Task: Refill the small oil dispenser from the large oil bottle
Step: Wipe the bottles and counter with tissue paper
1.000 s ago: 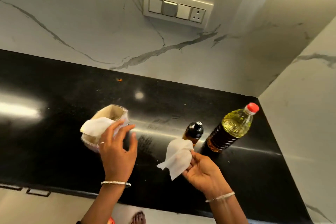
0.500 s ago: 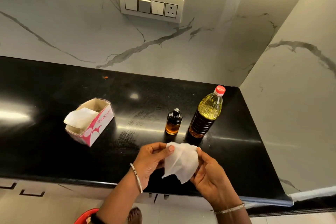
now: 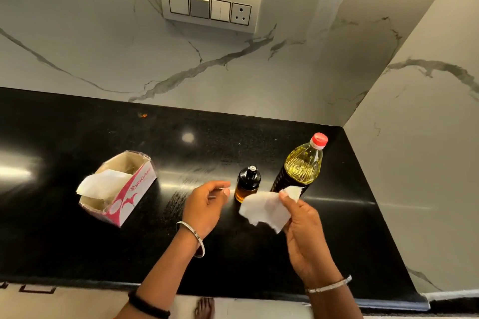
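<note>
Since the earlier frame, the left hand (image 3: 204,207) has released the tissue (image 3: 264,208) and moved toward 12 o'clock, to the small oil dispenser (image 3: 247,182). The right hand (image 3: 303,230) now carries the tissue alone. The black surface (image 3: 77,254) holds three items. The tissue box (image 3: 119,189) lies at 9 o'clock of the dispenser, well apart, with its top open and a sheet standing out. The large oil bottle (image 3: 303,166) stands upright at 3 o'clock of the dispenser, just beside it, with its red cap (image 3: 319,139) fitted. The left hand sits at 8 o'clock of the dispenser. Its fingers (image 3: 215,184) are loosely curled and hold nothing, and the tips are just beside the dispenser body, not yet on it. The right hand pinches the tissue between thumb and fingertips at 5 o'clock of the dispenser, in front of the bottle base. The dispenser stands upright with its black top fitted and only a shallow amber layer at the bottom. The step in hand appears to be gripping the dispenser so that it can be wiped or opened. Grip it around the glass body, below the black top, and keep it upright on the surface. The glass may carry an oil film, so close the fingers fully before lifting or twisting. Keep the tissue clear of the neck while the top is removed. Leave the large bottle capped until the dispenser is open and steadied. The bottle stands close enough to be knocked, so approach from 8 o'clock only.
</note>
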